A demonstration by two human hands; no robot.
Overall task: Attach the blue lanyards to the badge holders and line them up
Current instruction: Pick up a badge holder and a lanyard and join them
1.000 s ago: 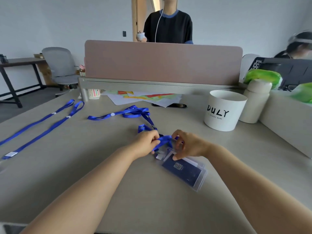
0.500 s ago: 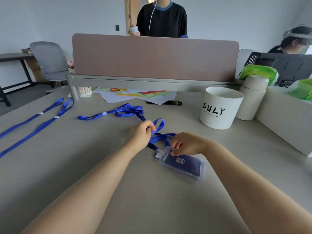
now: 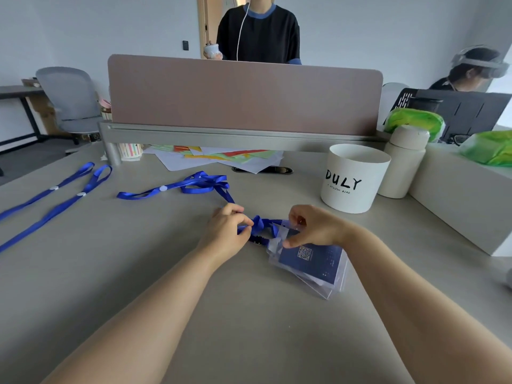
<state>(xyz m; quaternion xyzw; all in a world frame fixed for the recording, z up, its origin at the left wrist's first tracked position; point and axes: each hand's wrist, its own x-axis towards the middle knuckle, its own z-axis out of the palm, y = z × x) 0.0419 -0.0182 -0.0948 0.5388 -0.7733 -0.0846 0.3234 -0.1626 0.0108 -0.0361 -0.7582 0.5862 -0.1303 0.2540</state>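
Note:
A small stack of clear badge holders [image 3: 313, 266] with dark blue cards lies on the grey table [image 3: 110, 273] in the middle. My right hand [image 3: 313, 227] pinches the top edge of the upper holder. My left hand [image 3: 225, 231] is closed on the end of a blue lanyard [image 3: 194, 185], whose black clip [image 3: 257, 241] sits between my two hands. The rest of that lanyard trails away to the upper left. Two more blue lanyards [image 3: 55, 200] lie stretched out side by side at the far left.
A white bucket marked DULY [image 3: 354, 178] and a cream bottle [image 3: 401, 162] stand at the right, next to a low beige partition [image 3: 457, 200]. A pink desk divider [image 3: 243, 95] crosses the back, with coloured papers [image 3: 221, 157] under it. One person stands behind it; another sits at the far right.
My left hand has moved down and closer to my right hand with the lanyard end. The loop that stood up beside it is now bunched between the hands. The view has shifted slightly.

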